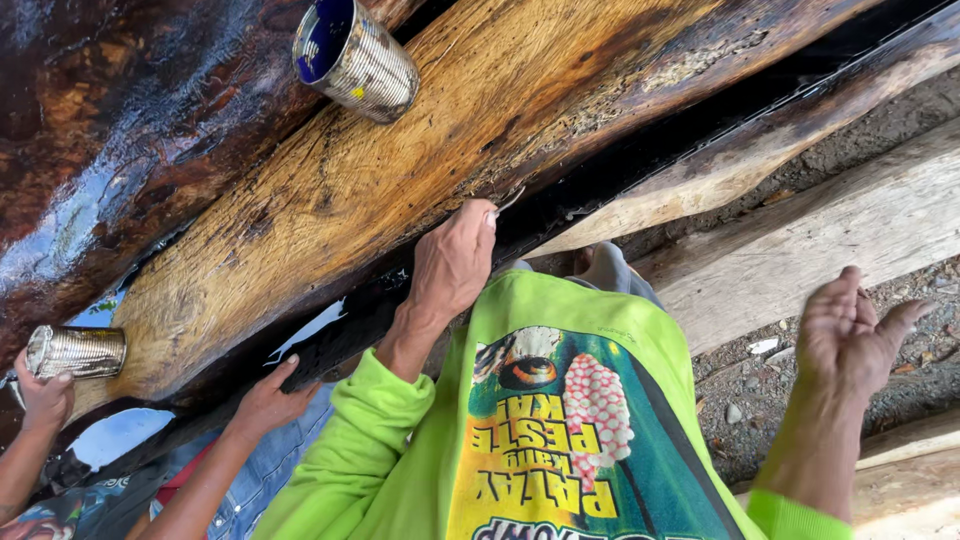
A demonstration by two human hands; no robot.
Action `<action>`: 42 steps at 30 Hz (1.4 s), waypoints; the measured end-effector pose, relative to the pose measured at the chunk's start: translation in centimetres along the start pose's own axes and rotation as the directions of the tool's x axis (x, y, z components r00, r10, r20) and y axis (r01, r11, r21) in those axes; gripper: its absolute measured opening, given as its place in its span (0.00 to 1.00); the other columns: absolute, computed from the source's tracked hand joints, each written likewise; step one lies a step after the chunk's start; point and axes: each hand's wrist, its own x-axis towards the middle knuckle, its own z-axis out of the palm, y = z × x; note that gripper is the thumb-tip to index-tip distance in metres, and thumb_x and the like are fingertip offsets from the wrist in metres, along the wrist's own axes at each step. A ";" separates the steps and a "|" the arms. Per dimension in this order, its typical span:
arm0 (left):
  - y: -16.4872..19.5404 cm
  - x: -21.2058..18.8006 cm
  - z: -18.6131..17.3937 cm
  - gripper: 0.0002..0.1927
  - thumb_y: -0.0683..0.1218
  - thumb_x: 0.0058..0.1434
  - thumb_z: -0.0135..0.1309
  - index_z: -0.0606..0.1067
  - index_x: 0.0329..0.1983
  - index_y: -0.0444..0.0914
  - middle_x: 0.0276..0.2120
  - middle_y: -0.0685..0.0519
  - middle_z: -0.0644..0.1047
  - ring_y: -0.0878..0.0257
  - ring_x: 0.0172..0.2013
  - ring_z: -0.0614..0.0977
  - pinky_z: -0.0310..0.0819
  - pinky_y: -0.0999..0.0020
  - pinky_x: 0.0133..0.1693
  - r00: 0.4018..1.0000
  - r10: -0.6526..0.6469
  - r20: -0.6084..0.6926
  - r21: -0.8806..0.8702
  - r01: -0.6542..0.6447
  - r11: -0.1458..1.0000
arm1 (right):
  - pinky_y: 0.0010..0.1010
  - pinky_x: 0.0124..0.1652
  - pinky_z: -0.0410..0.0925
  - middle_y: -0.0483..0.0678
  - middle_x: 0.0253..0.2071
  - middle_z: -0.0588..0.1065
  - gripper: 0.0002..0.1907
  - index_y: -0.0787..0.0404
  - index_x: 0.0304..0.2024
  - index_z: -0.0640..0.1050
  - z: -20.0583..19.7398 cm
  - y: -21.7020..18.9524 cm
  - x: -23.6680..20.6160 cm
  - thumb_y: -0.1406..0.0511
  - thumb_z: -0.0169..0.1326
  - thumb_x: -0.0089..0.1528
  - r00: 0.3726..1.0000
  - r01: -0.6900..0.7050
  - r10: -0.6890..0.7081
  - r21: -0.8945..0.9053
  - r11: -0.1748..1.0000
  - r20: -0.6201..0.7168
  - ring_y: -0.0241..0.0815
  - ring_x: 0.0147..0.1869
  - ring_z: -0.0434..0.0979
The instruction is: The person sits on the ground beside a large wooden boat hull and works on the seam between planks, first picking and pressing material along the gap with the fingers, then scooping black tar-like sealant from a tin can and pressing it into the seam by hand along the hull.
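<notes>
Rough wooden log [330, 190], wet-glossy dark coating; ribbed, seemingly metal tin [365, 65].

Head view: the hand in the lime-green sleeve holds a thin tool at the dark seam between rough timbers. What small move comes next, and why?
Probably slide the left hand along the black-coated seam toward the upper right. The tip of its thin tool already sits there, the seam runs on, and the open right hand holds nothing.
</notes>
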 end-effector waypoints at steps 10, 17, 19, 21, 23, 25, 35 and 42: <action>-0.3 0.2 2.8 0.08 0.45 0.70 0.50 0.71 0.48 0.38 0.34 0.41 0.80 0.41 0.34 0.82 0.74 0.48 0.35 0.993 0.034 -0.117 0.123 -0.019 0.992 | 0.31 0.42 0.78 0.51 0.40 0.80 0.11 0.67 0.48 0.79 -0.4 10.4 -1.4 0.64 0.56 0.71 0.593 0.559 0.387 -0.707 0.433 0.706 0.38 0.43 0.83; 0.4 0.5 2.5 0.09 0.46 0.69 0.51 0.71 0.46 0.37 0.30 0.39 0.80 0.39 0.32 0.82 0.73 0.45 0.34 0.999 -0.002 -0.050 0.136 0.008 0.991 | 0.26 0.45 0.78 0.51 0.45 0.82 0.16 0.68 0.54 0.77 2.4 19.1 -6.3 0.64 0.53 0.68 0.523 0.538 0.677 -0.817 0.209 0.518 0.39 0.44 0.85; 0.8 0.7 2.3 0.09 0.47 0.69 0.50 0.73 0.45 0.37 0.29 0.38 0.80 0.38 0.32 0.82 0.73 0.44 0.33 0.999 -0.051 -0.018 0.126 0.053 0.991 | 0.27 0.43 0.78 0.50 0.43 0.82 0.16 0.68 0.54 0.77 2.8 20.6 -6.8 0.64 0.53 0.68 0.540 0.510 0.708 -0.846 0.156 0.455 0.39 0.43 0.85; 1.1 1.1 2.1 0.11 0.49 0.70 0.50 0.73 0.39 0.36 0.27 0.38 0.79 0.38 0.32 0.82 0.73 0.45 0.33 0.990 -0.126 0.055 0.100 0.120 0.988 | 0.28 0.40 0.78 0.51 0.41 0.82 0.15 0.69 0.51 0.78 2.8 21.9 -6.7 0.64 0.52 0.69 0.569 0.463 0.726 -0.880 0.106 0.387 0.39 0.40 0.85; 1.3 1.4 2.1 0.12 0.49 0.70 0.49 0.73 0.36 0.36 0.26 0.38 0.79 0.38 0.31 0.82 0.74 0.46 0.33 0.986 -0.153 0.074 0.072 0.147 0.986 | 0.30 0.38 0.77 0.52 0.37 0.81 0.14 0.69 0.48 0.79 2.5 23.0 -6.4 0.63 0.52 0.69 0.602 0.390 0.739 -0.919 0.057 0.301 0.40 0.37 0.83; 1.5 1.8 2.2 0.12 0.49 0.69 0.49 0.74 0.35 0.36 0.26 0.38 0.79 0.38 0.30 0.82 0.74 0.47 0.31 0.992 -0.125 0.033 0.031 0.124 0.992 | 0.30 0.36 0.76 0.50 0.36 0.81 0.12 0.68 0.45 0.78 2.1 23.8 -6.0 0.63 0.52 0.69 0.601 0.316 0.727 -0.934 0.166 0.333 0.39 0.35 0.82; 3.2 2.4 2.7 0.10 0.47 0.69 0.49 0.73 0.35 0.36 0.25 0.35 0.77 0.35 0.30 0.80 0.71 0.41 0.30 1.000 0.022 0.002 0.111 -0.022 0.994 | 0.31 0.36 0.79 0.46 0.31 0.78 0.08 0.64 0.38 0.78 2.8 24.3 -4.7 0.64 0.54 0.66 0.649 0.259 0.654 -0.921 0.290 0.388 0.35 0.32 0.81; 2.4 3.4 2.6 0.10 0.47 0.70 0.48 0.72 0.35 0.36 0.27 0.38 0.78 0.37 0.31 0.81 0.72 0.44 0.31 0.998 -0.045 -0.035 0.041 0.047 0.998 | 0.31 0.34 0.77 0.46 0.30 0.78 0.11 0.65 0.36 0.78 3.1 25.5 -4.6 0.62 0.57 0.68 0.576 0.070 0.745 -0.928 0.365 0.337 0.36 0.31 0.79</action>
